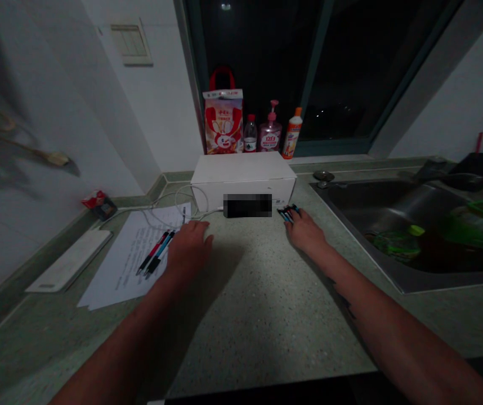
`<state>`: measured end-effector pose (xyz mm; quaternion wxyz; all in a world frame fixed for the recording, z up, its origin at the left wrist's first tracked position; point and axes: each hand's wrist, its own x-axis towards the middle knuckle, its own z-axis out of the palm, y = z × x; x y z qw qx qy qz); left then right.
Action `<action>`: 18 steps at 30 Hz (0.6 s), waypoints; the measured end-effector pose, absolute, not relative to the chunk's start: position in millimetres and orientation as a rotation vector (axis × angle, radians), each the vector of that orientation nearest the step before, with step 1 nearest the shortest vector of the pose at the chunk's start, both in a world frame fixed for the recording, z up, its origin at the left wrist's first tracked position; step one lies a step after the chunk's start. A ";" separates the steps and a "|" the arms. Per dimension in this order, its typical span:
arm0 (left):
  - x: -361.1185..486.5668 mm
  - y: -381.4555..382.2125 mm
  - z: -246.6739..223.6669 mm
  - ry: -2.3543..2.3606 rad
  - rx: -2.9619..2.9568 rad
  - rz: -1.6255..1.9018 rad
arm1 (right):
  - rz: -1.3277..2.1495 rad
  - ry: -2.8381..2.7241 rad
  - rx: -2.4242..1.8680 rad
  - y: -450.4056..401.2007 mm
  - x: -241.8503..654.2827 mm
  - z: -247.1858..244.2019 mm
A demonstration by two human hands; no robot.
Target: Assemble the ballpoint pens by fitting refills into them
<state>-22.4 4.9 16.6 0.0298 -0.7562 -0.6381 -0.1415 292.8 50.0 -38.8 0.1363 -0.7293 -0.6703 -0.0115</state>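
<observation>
Head view: pens [160, 254], speckled countertop [241, 315], steel sink [376, 205], dark window [262, 50]

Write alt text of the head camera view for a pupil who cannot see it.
A person's right grip touches slim, pen-like blue and black items near a white cardboard box on a speckled pale green counter. The left grip is beside a slim red pen and a slim blue pen on printed white paper; a metal sink is at right.
</observation>
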 end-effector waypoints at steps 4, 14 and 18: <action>-52.8 12.4 28.3 -2.176 -2.054 0.033 | -0.087 -1.948 -2.132 48.4 292.4 -35.3; -76.1 17.4 24.8 -2.413 -1.921 0.236 | -0.252 -2.037 -2.050 35.0 281.4 -21.1; -74.2 18.1 23.6 -2.410 -1.949 0.267 | -0.265 -2.072 -1.990 28.9 274.3 -15.1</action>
